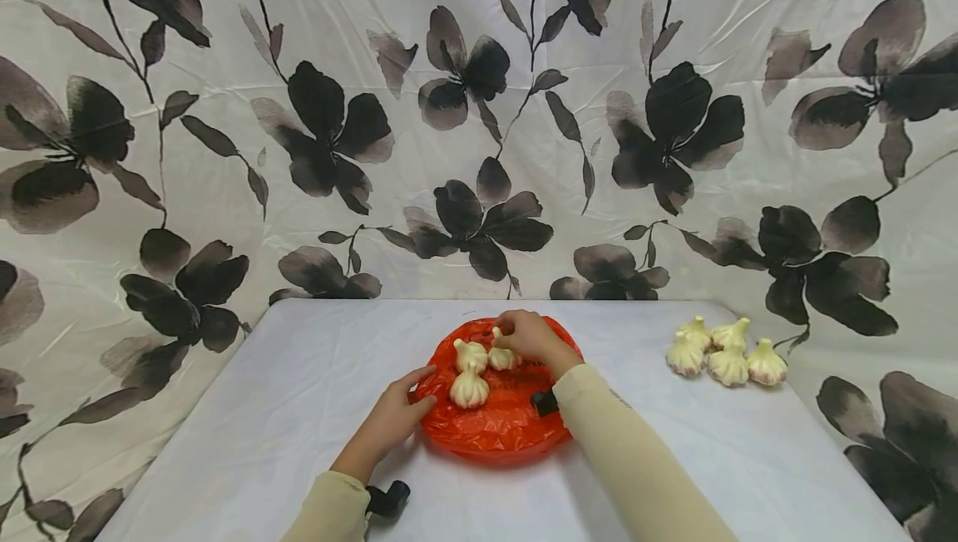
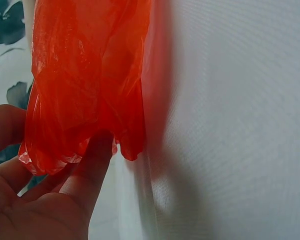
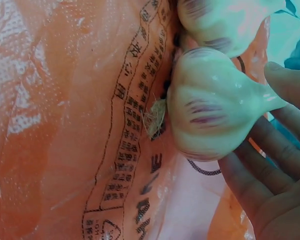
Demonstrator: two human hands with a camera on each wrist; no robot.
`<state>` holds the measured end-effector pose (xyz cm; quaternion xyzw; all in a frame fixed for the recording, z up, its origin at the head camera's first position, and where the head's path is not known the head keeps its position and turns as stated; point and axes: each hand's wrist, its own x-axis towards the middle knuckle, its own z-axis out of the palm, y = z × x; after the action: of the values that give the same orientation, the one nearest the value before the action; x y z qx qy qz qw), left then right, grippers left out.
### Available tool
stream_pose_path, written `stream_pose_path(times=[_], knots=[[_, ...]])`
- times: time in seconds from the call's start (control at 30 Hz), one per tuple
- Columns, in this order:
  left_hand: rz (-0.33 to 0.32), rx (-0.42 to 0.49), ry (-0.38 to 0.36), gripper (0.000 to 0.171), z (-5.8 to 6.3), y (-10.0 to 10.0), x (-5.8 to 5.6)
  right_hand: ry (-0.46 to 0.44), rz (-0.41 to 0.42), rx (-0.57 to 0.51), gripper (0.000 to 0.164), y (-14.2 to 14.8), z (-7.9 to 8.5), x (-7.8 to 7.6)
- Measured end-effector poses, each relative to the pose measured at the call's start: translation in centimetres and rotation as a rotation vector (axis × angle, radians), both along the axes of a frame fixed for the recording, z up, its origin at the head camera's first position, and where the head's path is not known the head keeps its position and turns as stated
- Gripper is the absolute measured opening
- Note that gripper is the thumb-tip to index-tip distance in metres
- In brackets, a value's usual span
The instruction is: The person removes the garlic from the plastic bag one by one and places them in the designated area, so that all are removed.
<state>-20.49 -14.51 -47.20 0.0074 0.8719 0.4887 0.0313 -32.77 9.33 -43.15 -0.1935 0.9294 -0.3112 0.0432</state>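
Observation:
A round, low thing wrapped in a thin red plastic bag (image 1: 494, 430) stands on the table, with printing on the bag visible in the right wrist view. Several garlic bulbs sit on top of it, among them a front bulb (image 1: 469, 390) and a rear-left bulb (image 1: 471, 356). My right hand (image 1: 530, 336) pinches the stem of another garlic bulb (image 3: 210, 107) at the bag's surface, roots towards the bag. At the left side, my left hand (image 1: 392, 416) touches the bag's edge with fingers and thumb spread; its fingertips are partly hidden by red plastic in the left wrist view.
Several more garlic bulbs (image 1: 728, 351) stand in a group at the right edge of the white-covered table (image 1: 299, 409). Behind the table hangs a flower-patterned cloth (image 1: 479, 110). Black wrist mounts (image 1: 389, 499) stick out from both sleeves.

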Motion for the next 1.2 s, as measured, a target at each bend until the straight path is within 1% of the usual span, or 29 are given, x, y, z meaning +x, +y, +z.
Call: stream_pose_path(times=[0.13,0.37,0.6,0.8,0.97,1.2], knots=[[0.001,0.006,-0.003,0.052,-0.1,0.0,0.0,0.0,-0.009,0.009,0.021,0.0,-0.1,0.0],[-0.003,0.012,-0.005,0.052,0.0,0.0,0.1,-0.001,-0.014,0.018,0.019,0.1,0.2,0.3],[-0.003,0.017,0.023,0.052,-0.1,0.0,0.0,0.016,0.011,-0.003,0.015,0.5,0.4,0.6],[0.001,0.027,0.027,0.053,-0.3,0.0,0.0,0.035,0.009,0.004,0.017,0.7,0.6,0.8],[-0.005,0.033,0.024,0.053,-0.3,0.0,0.1,0.058,0.014,0.016,0.022,1.0,1.2,1.1],[0.001,0.031,0.026,0.052,-0.1,0.0,0.3,0.102,0.042,-0.017,0.024,1.5,2.1,1.5]])
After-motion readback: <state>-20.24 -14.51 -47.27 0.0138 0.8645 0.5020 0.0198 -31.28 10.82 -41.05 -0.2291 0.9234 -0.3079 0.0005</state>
